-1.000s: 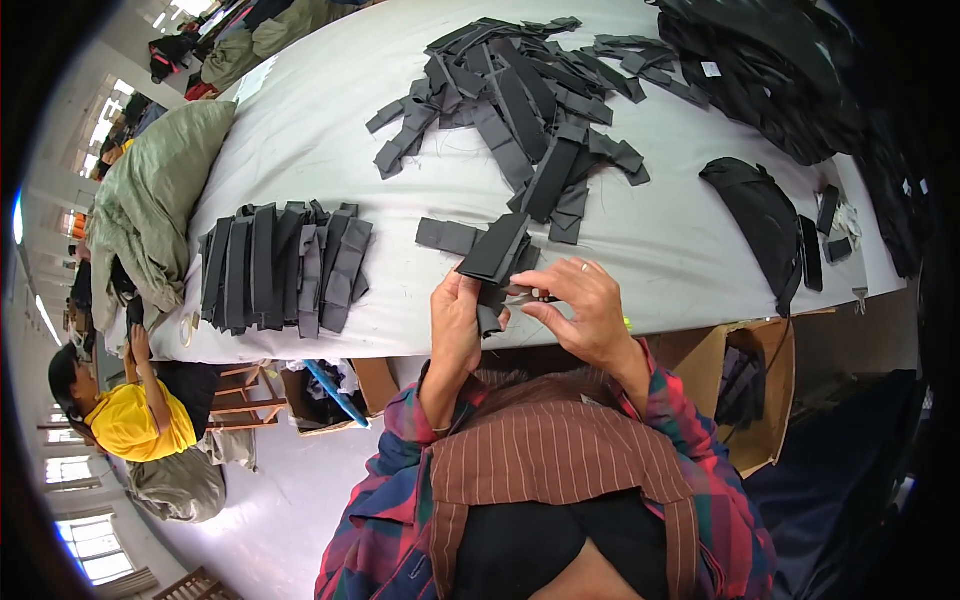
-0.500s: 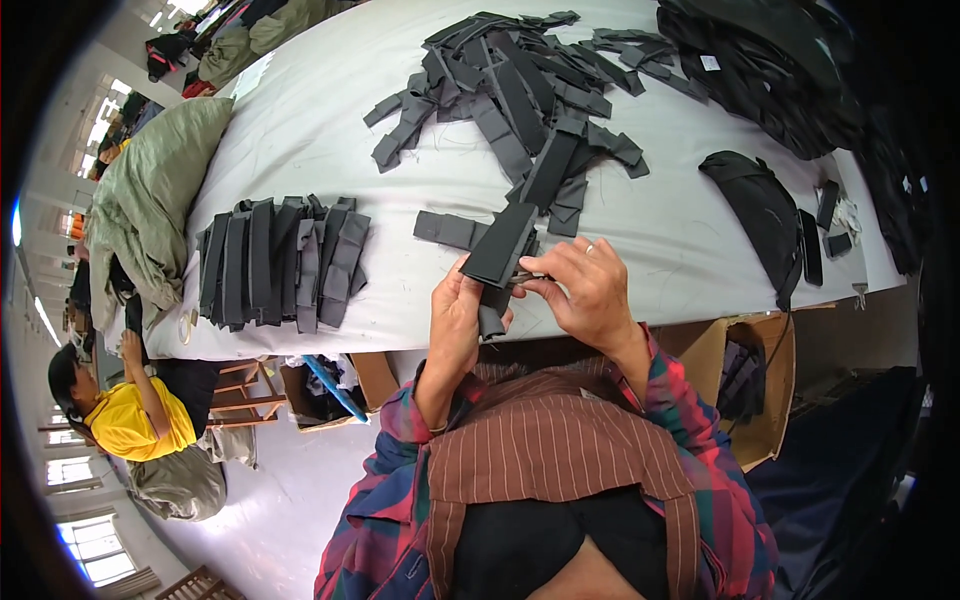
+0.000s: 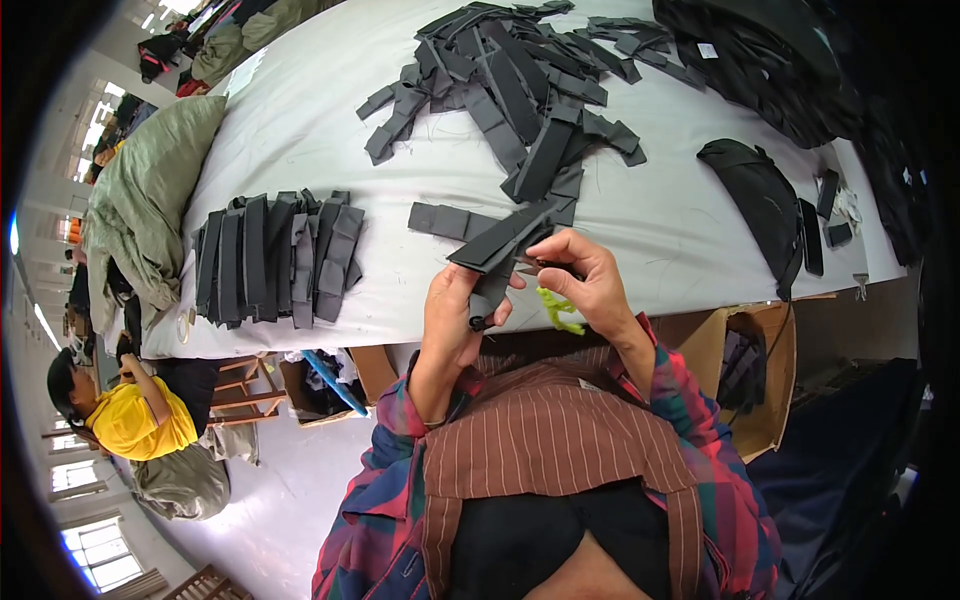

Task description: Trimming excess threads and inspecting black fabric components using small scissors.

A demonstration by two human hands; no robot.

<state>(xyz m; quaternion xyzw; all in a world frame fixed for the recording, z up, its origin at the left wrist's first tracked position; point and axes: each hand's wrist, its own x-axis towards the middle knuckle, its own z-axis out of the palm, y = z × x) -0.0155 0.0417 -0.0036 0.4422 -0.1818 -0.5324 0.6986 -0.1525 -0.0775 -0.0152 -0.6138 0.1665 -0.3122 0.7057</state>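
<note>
My left hand (image 3: 452, 312) is closed around the near end of a dark grey fabric strip (image 3: 500, 240), its thumb pressed on the cloth. The strip points away from me, over the table's front edge, towards the loose pile. Just to its right, my right hand (image 3: 592, 285) is closed on a small dark pair of thread snips (image 3: 556, 267); the metal tip is close to the strip. A bright yellow-green tie (image 3: 560, 310) dangles below those fingers. Another grey strip (image 3: 445, 221) lies flat behind my left hand.
A tangled pile of strips (image 3: 500, 85) covers the far middle of the white table (image 3: 310, 130). Lined-up strips (image 3: 275, 260) lie left. At right are a black pouch (image 3: 750, 205), a phone (image 3: 811, 238) and black fabric (image 3: 760, 70). A co-worker in yellow (image 3: 140, 415) sits at left.
My right hand has turned, and the dark snips and yellow-green tie now show. The held strip has tilted, its far end swinging right.
</note>
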